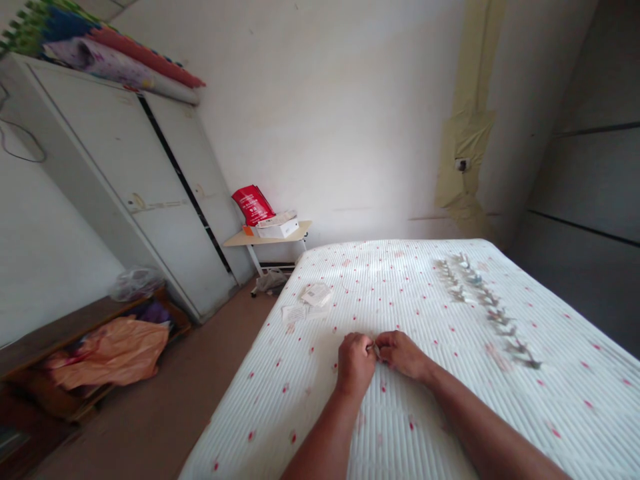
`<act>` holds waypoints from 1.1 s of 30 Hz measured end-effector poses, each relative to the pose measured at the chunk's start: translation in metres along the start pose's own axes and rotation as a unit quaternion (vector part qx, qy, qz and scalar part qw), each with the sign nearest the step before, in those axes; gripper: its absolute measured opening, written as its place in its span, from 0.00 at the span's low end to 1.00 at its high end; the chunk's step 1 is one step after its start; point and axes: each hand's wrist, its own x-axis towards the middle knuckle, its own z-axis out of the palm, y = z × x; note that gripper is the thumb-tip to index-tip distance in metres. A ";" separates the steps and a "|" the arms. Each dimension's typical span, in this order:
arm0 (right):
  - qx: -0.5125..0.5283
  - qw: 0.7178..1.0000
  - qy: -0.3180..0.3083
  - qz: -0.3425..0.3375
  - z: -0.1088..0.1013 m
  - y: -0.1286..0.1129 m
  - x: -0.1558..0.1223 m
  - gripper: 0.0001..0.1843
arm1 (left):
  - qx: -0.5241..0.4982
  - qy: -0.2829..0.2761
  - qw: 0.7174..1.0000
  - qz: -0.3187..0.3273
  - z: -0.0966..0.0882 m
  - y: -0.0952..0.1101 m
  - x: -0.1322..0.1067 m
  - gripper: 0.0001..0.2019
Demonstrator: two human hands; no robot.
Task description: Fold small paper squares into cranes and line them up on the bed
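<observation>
Over the white, red-dotted bed cover (300, 413), my left hand (356, 360) and my right hand (401, 353) meet, fingertips pinched together. A small piece between them is mostly hidden by the fingers, and its kind cannot be made out. Beyond my left hand lies a small stack of printed paper pieces (317, 294), with a loose printed sheet (294, 313) beside it. To the right of my hands, small folded paper pieces (493, 301) stand in two uneven rows, blurred in their details.
A small wheeled table (235, 240) beyond the bed holds a red bag (253, 205) and a white box (280, 229). A tall grey cabinet (165, 180) stands at left. Orange cloth (113, 350) hangs over a low wooden unit. A wall socket (463, 164) is at the back.
</observation>
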 end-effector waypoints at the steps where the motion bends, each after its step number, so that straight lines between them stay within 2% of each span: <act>1: 0.005 1.000 -0.006 0.002 0.000 0.000 0.000 0.08 | 0.003 -0.001 1.000 0.001 0.000 0.000 0.000 0.10; 11: 0.091 0.995 -0.036 -0.006 0.001 0.001 0.000 0.09 | -0.037 -0.001 0.999 0.010 -0.002 -0.002 0.001 0.10; 14: 0.131 0.990 -0.049 -0.009 -0.001 0.001 -0.001 0.09 | -0.101 -0.007 0.995 -0.024 -0.005 -0.003 0.000 0.09; 18: 0.148 0.986 -0.069 -0.030 -0.006 0.003 -0.002 0.09 | -0.226 -0.022 0.970 -0.084 -0.008 -0.007 0.001 0.09; 22: 0.163 0.986 -0.013 -0.037 -0.005 0.008 -0.001 0.12 | -0.277 -0.003 0.954 -0.119 -0.012 -0.009 0.003 0.08; 26: 0.142 0.988 0.000 -0.062 -0.001 0.011 0.000 0.13 | -0.264 -0.002 0.960 -0.090 -0.016 -0.008 0.003 0.07; 33: 0.073 0.996 0.023 -0.048 -0.004 0.001 -0.004 0.09 | -0.226 -0.024 0.973 -0.031 -0.017 -0.007 0.000 0.09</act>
